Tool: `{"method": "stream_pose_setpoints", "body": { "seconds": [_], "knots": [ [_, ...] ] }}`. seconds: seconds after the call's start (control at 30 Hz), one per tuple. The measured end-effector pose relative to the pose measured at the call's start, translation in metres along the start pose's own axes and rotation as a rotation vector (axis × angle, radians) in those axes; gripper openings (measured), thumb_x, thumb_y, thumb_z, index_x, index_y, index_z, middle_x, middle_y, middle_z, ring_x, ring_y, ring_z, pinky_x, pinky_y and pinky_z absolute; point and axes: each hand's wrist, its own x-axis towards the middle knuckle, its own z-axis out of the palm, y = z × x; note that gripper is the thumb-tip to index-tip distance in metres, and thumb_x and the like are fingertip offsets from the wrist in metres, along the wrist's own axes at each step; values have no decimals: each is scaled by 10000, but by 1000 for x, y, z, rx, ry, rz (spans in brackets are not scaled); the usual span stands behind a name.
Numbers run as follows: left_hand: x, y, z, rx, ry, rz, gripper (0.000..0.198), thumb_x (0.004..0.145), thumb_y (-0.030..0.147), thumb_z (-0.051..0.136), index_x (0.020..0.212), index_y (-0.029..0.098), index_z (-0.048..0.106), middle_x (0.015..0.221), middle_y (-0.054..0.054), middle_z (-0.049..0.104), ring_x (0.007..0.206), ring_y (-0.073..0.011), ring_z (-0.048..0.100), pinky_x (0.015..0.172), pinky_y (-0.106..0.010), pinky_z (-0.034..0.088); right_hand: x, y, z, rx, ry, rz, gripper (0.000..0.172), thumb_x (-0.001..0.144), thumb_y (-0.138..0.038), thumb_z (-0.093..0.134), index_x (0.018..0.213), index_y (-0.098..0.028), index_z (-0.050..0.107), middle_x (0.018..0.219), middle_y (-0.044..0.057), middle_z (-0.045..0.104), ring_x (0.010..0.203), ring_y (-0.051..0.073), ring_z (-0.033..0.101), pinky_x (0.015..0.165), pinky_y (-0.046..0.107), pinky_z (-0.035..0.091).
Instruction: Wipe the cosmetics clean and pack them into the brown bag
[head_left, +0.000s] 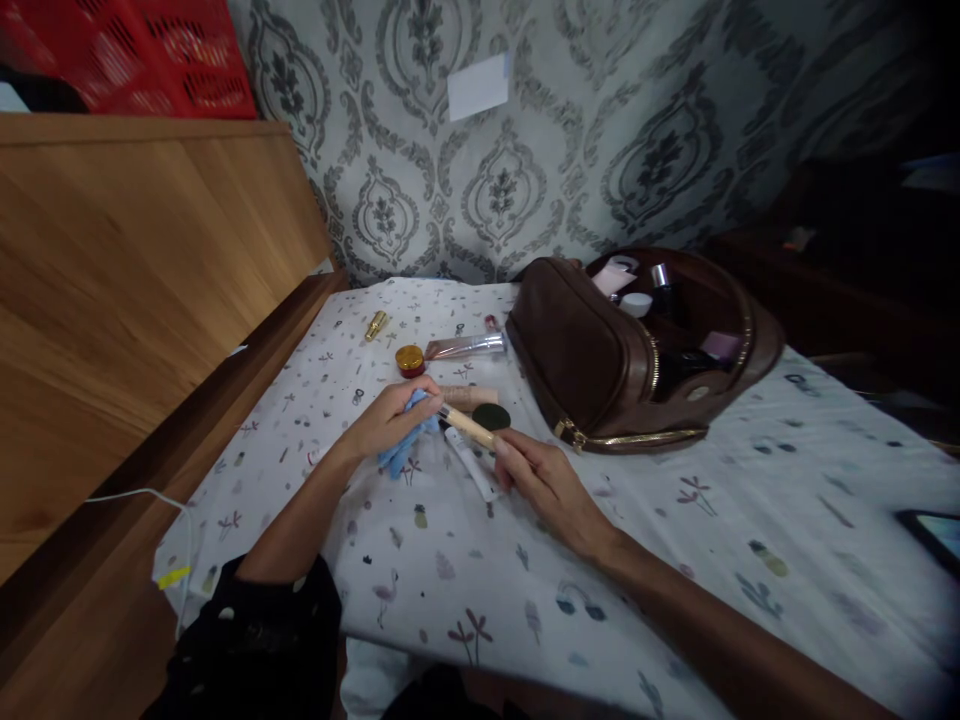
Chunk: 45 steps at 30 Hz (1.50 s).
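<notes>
Nearest the viewer, at 7 o'clock in the frame: a dark spotted sleeve [259, 640], from which the left forearm runs up toward 1 o'clock. The right forearm enters from the lower right corner and runs toward 10 o'clock.

Centre: the left hand [386, 420] is closed around a blue cloth [405, 452], which it presses about one end of a wooden-handled brush [469, 428]; that end is hidden inside the cloth. The right hand [547, 485] pinches the opposite end of the handle between thumb and fingertips. The brush thus spans the gap between the two hands, lying at 4 o'clock from the left hand and 10 o'clock from the right, raised just above the bed sheet [675, 520].

Directly beneath the handle lies a white tube [474, 470]. A dark round compact [491, 416] sits just beside the handle at its 12 o'clock, with a beige tube [472, 396] beyond it.

Further off at 12 o'clock of the left hand: a gold-lidded jar [409, 359], a pinkish tube [465, 346] and a gold lipstick [376, 324].

At 1 o'clock of the right hand, an open brown cosmetic bag [592, 360] holds several containers. A phone [934, 535] lies at the 3 o'clock edge of the frame; a wooden panel [135, 270] flanks the bed at 9 o'clock.
</notes>
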Motion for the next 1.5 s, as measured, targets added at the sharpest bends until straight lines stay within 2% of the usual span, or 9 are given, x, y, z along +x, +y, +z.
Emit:
{"method": "stream_pose_setpoints", "body": {
  "seconds": [0.2, 0.37, 0.47, 0.6, 0.73, 0.97, 1.23, 1.4, 1.5],
  "knots": [
    [1, 4, -1, 58, -27, 17, 438, 955, 594, 399, 805, 195, 503, 657, 34, 377, 616, -126, 385, 577, -262, 316, -1, -5, 0, -23, 29, -27, 492, 989, -553, 366, 695, -199, 541, 594, -10, 503, 550, 136, 481, 537, 252, 394],
    [1, 8, 1, 96, -8, 27, 468, 948, 615, 379, 758, 198, 472, 638, 40, 364, 588, -119, 375, 569, -265, 327, -1, 3, 3, -28, 141, -75, 409, 977, -495, 462, 968, -181, 724, 750, 34, 653, 642, 167, 575, 590, 272, 480],
    [1, 7, 3, 60, 30, 18, 499, 938, 636, 376, 695, 201, 415, 659, 34, 365, 599, -114, 371, 576, -262, 344, -2, 12, 3, -55, 263, -166, 352, 938, -434, 573, 1174, -216, 715, 893, 60, 687, 714, 177, 603, 642, 307, 525],
    [2, 2, 5, 18, 41, -12, 495, 942, 632, 388, 696, 203, 391, 670, 36, 351, 615, -112, 361, 586, -261, 343, -2, 20, 5, -109, 295, -221, 329, 941, -342, 592, 1226, -211, 688, 934, 70, 686, 761, 178, 622, 680, 319, 549],
    [3, -1, 7, -9, 39, -5, 472, 949, 613, 403, 720, 200, 408, 678, 38, 353, 630, -114, 373, 611, -262, 342, -1, 23, 7, -175, 323, -222, 347, 911, -362, 617, 1212, -192, 641, 960, 74, 691, 824, 205, 650, 751, 345, 551],
    [2, 1, 8, -71, 35, -25, 416, 935, 578, 464, 780, 193, 474, 666, 49, 373, 612, -110, 361, 586, -246, 319, -1, 15, 4, -179, 331, -106, 184, 915, -390, 584, 947, -209, 574, 839, 39, 662, 716, 178, 621, 644, 273, 498],
    [2, 3, 8, -92, 74, 5, 376, 904, 532, 539, 849, 163, 587, 678, 45, 454, 639, -111, 423, 627, -231, 358, 2, 10, 0, -215, 295, -169, 285, 978, -407, 507, 827, -192, 617, 747, 31, 594, 662, 156, 556, 623, 267, 437],
    [3, 2, 16, -202, 216, 5, 355, 872, 519, 608, 927, 169, 629, 718, 30, 545, 643, -111, 480, 633, -221, 407, 1, 8, 1, -94, 171, -101, 363, 971, -477, 494, 799, -180, 614, 700, 17, 585, 622, 140, 529, 570, 249, 392],
    [4, 4, 32, -487, 339, -11, 388, 860, 545, 626, 1050, 208, 599, 835, 7, 629, 667, -112, 551, 600, -210, 441, -1, 5, 5, -1, 43, -39, 457, 953, -550, 484, 686, -184, 546, 614, -16, 478, 571, 116, 447, 536, 241, 346]
  ]
}}
